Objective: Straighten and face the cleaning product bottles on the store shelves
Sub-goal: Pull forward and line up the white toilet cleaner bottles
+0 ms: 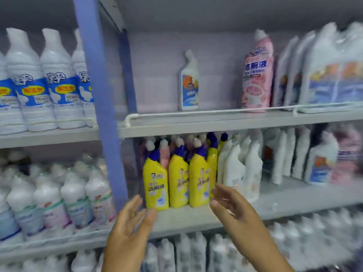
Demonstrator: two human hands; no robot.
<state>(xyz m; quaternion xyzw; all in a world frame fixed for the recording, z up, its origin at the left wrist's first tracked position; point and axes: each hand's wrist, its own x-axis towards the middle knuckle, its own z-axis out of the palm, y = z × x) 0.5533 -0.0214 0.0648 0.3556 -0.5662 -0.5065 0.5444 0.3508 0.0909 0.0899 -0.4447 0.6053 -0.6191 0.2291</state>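
Shelf (196,216) of upright yellow bottles (177,183)

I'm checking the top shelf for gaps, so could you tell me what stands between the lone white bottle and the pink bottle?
Nothing: in the head view, the shelf is bare between the white bottle and the pink bottle.
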